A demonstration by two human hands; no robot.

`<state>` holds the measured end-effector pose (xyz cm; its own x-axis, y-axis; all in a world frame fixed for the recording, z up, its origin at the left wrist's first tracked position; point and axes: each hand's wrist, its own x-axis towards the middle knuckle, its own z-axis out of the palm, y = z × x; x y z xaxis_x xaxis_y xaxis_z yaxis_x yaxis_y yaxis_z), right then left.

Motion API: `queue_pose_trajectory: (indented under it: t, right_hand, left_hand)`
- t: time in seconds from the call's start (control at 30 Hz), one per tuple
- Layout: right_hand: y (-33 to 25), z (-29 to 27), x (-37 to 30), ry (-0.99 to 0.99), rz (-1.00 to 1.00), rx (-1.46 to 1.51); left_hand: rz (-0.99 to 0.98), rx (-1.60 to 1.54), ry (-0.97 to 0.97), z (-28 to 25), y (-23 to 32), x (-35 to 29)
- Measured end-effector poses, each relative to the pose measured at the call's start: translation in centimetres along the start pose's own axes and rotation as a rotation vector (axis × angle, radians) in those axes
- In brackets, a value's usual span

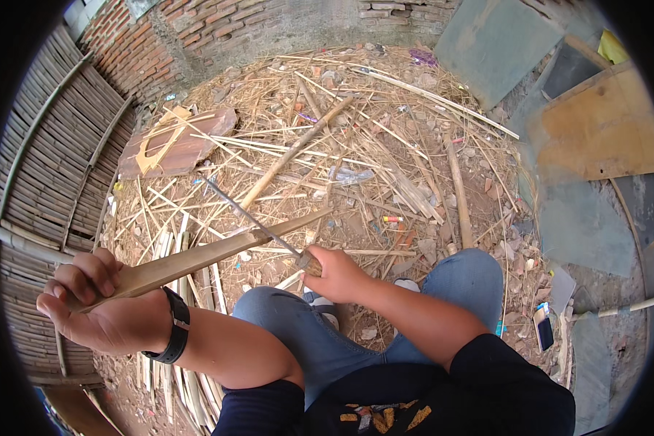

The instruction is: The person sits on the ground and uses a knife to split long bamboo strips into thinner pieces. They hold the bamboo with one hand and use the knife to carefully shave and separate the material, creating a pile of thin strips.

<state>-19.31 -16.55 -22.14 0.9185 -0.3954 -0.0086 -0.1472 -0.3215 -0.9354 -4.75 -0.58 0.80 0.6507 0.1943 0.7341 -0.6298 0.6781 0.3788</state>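
A long, flat bamboo slat point(200, 258) runs from the left up toward the middle, its far end narrowing. My left hand point(112, 309), with a black watch on its wrist, is turned palm up, fingers curled around the slat's wide near end. A long-bladed knife point(248, 216) with a wooden handle is gripped in my right hand point(339, 275) above my knees. Its thin, dark blade points up and left, crossing the slat near the far end. At that crossing the blade seems to touch the slat; a darker notch-like spot shows there.
Bamboo strips point(189, 385), sticks and shavings litter the ground. A brown board point(178, 145) lies far left, a thick pole point(298, 151) in the middle. A bamboo wall point(47, 152) stands left, a brick wall point(261, 33) behind, grey sheets point(581, 225) right. A phone point(543, 330) lies at right.
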Motion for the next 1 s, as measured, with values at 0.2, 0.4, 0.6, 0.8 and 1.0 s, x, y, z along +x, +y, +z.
queue_pose_trajectory:
  t: [0.2, 0.4, 0.6, 0.8, 1.0]
  right_hand:
    - [1.5, -0.4, 0.7, 0.01, 0.047, 0.031]
    - [0.4, 0.5, 0.1, -0.024, -0.009, -0.029]
    - [2.3, 0.6, 0.7, 0.054, 0.005, -0.021]
    - [0.5, 0.1, 0.7, -0.01, -0.03, -0.018]
    - [3.5, 0.8, 0.9, 0.156, -0.016, 0.007]
  left_hand:
    - [0.05, -0.063, -0.041, 1.7, 1.2, -1.4]
    - [0.075, -0.069, -0.1, 1.6, 2.6, -1.5]
    - [0.086, -0.081, -0.094, 1.7, 2.2, -1.6]
    - [0.068, -0.139, -0.125, 0.7, 3.0, -1.3]
    - [-0.011, -0.1, -0.146, 0.2, -0.8, -0.5]
